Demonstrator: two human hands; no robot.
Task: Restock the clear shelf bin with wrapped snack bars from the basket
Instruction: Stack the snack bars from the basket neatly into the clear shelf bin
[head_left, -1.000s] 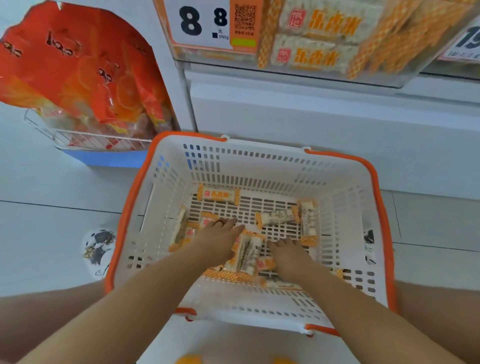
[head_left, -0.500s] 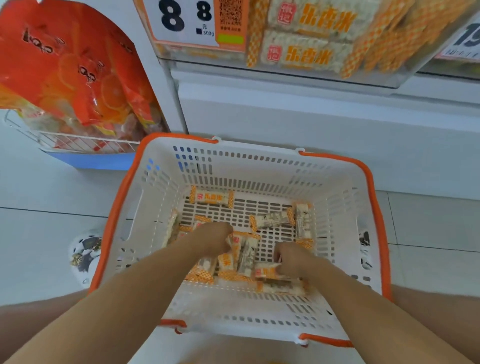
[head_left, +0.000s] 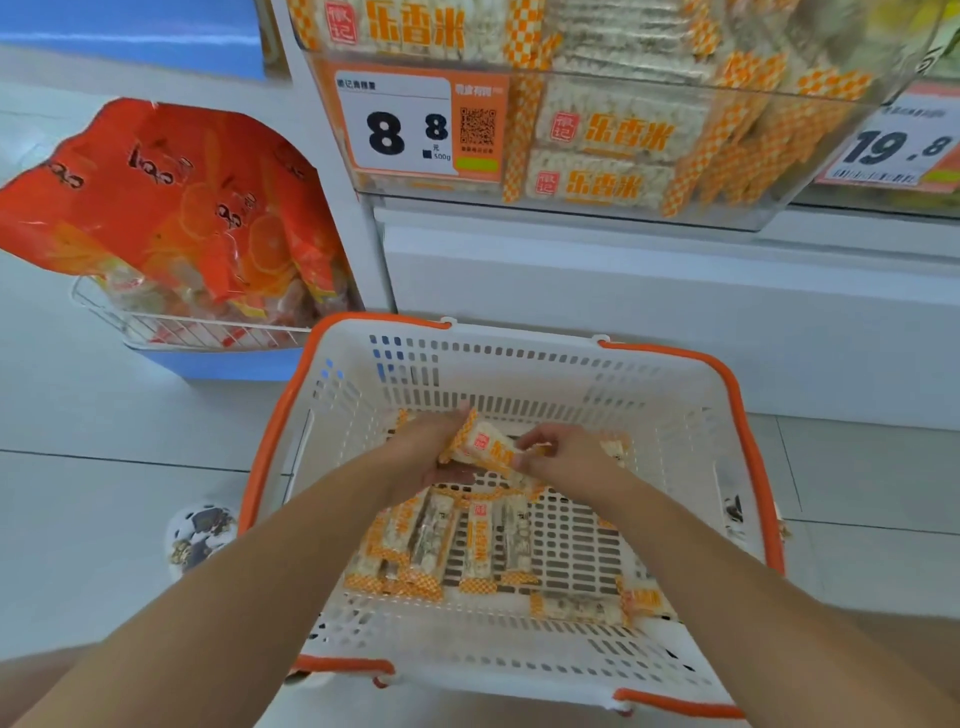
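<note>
Two bare hands over one white slotted plastic basket with an orange rim, sitting on a pale tiled floor. Left hand and right hand together hold one wrapped snack bar above the basket floor; left fingers curled around its left end, right fingers pinching its right end. The bar is a flat oblong, pale puffed-rice look, glossy clear wrapper with orange-and-white checkered ends and a red square logo, tilted down to the right. Loose bars in the basket: about six lying side by side under the forearms, two more near the front right corner, a few partly hidden behind the hands; exact count unclear. One clear shelf bin above, hard transparent plastic, packed with the same bars. Two price tags: "8.8" on the bin front, "19.8" at right. One wire rack at left holds crinkly orange bags.
</note>
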